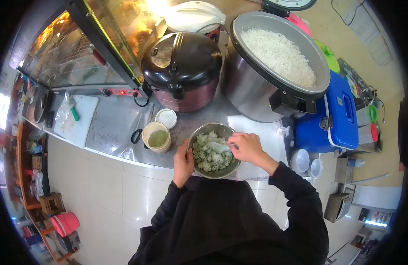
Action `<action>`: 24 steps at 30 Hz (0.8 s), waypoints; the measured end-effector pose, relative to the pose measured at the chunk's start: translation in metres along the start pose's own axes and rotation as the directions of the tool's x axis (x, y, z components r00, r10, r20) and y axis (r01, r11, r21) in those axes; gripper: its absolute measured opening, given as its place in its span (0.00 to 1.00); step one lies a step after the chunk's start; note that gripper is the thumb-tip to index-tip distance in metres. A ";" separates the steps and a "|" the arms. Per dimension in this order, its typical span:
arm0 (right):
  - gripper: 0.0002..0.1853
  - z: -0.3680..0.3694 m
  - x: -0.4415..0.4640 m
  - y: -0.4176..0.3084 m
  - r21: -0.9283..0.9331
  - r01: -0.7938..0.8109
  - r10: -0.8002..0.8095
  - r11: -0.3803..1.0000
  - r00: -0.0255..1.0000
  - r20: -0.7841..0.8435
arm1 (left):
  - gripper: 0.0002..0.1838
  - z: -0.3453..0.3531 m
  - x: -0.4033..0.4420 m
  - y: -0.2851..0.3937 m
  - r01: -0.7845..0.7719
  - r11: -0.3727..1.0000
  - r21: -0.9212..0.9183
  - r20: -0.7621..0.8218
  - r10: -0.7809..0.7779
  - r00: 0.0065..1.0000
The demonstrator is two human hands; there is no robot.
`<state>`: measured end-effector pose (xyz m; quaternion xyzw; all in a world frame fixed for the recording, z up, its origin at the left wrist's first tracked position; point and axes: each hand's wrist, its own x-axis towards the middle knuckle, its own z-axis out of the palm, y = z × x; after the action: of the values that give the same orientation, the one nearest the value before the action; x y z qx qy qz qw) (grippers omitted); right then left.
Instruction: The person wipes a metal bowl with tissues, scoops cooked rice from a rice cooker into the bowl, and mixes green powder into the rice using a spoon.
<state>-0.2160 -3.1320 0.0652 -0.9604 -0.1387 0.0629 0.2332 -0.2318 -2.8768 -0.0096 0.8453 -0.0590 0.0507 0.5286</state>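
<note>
A metal bowl (234, 170) at the counter's front edge holds white rice mixed with green bits (208, 160). My left hand (183, 163) grips the bowl's left rim, thumb at the edge and fingers along the outside. Above the bowl's right side, my right hand (246, 147) is closed around the handle of a pale, whitish spoon or rice paddle (219, 147), whose end rests in the rice. Left of the bowl stands a cream tub with green powder (158, 138) inside. A small white lid or dish (166, 118) lies just behind it.
Behind are a closed dark rice cooker (182, 70) and a large open cooker full of white rice (279, 55). A blue cooler box (330, 115) stands right, a glass heated cabinet (93, 53) left. Scissors (136, 136) and a white cutting board (78, 128) with a green-handled knife (75, 114) lie left.
</note>
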 end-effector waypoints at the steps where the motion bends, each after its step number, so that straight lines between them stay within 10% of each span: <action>1: 0.08 0.001 0.004 -0.005 -0.051 -0.007 0.006 0.999 1.000 -0.025 | 0.20 -0.003 -0.001 0.001 0.070 0.997 -0.036 0.031 -0.069 0.997; 11: 0.08 -0.016 0.046 0.010 -0.160 0.255 -0.266 0.953 0.963 -0.050 | 0.15 0.008 0.031 -0.020 -0.030 0.995 -0.099 0.093 0.039 0.995; 17: 0.11 0.002 0.058 0.011 0.047 0.443 -0.441 0.895 0.868 0.229 | 0.12 0.015 0.079 -0.016 -0.037 0.992 -0.119 0.275 0.069 0.959; 24: 0.10 -0.025 -0.018 0.028 -0.239 0.559 -0.547 0.794 0.828 0.120 | 0.13 0.011 0.094 -0.014 -0.135 0.988 -0.070 0.346 0.151 0.926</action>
<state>-0.2224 -3.1719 0.0752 -0.8985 -0.4254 -0.0054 0.1082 -0.1369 -2.8851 -0.0136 0.8222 -0.2148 -0.0633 0.5233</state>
